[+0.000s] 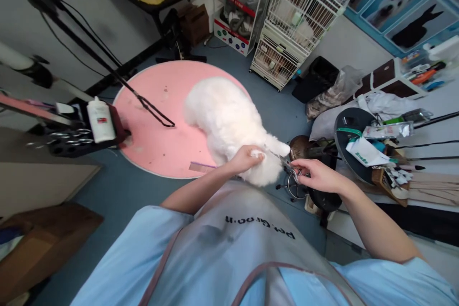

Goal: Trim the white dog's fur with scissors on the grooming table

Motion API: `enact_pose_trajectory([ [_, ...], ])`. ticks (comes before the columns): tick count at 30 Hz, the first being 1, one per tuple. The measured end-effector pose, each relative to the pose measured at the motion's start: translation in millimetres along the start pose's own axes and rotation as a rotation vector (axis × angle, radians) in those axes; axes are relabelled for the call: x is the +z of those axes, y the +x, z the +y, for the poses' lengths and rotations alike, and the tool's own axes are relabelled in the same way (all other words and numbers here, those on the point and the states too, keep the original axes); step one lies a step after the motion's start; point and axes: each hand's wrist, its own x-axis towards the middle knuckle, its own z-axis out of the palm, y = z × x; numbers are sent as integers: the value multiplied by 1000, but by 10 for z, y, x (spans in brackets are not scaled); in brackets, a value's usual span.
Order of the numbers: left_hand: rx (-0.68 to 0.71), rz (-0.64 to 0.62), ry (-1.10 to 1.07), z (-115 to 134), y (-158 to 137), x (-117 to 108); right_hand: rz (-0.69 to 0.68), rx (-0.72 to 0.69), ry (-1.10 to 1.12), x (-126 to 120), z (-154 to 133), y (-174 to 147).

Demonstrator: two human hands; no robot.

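Observation:
A fluffy white dog [225, 110] is on the round pink grooming table [150, 86], its near end close to my apron. My left hand [247, 158] is closed on a small white part of the dog; fur and fingers hide which part. My right hand [317, 174] grips scissors [283, 161] by the finger loops. Their blades point left into the fur, just beside my left hand. Whether the blades are apart I cannot make out. A flat comb [201, 167] lies at the table's near edge, partly behind my left forearm.
A black loop strap [154, 111] hangs over the table's left part. Beyond the left edge, a tool holder [71, 141] carries several scissors and a white bottle [101, 119]. Stacked cages [294, 19] stand behind. At right are a stool [324, 196] and a cluttered round black tray [346, 126].

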Motion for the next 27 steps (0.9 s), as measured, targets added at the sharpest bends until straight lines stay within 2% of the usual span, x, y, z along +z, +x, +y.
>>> enact_pose_trajectory([
  [2, 30, -59, 11, -9, 47, 1, 131, 19, -99, 40, 7, -107],
  [6, 138, -315, 157, 77, 25, -41, 352, 71, -380, 213, -24, -311],
  [9, 155, -371, 339, 125, -61, -31, 461, 64, -526, 427, -117, -413],
  [14, 71, -352, 458, -17, -178, 40, 485, 83, -635, 864, -348, -479],
  [18, 117, -268, 559, -125, -194, -3, 486, 113, -621, 1162, -450, -466],
  [21, 137, -263, 534, -121, -171, -89, 520, 175, -591, 1280, -470, -437],
  [23, 133, -317, 518, -100, -159, -151, 547, 207, -586, 1313, -474, -407],
  [27, 121, -511, 575, -83, -163, -241, 567, 212, -589, 1331, -489, -329],
])
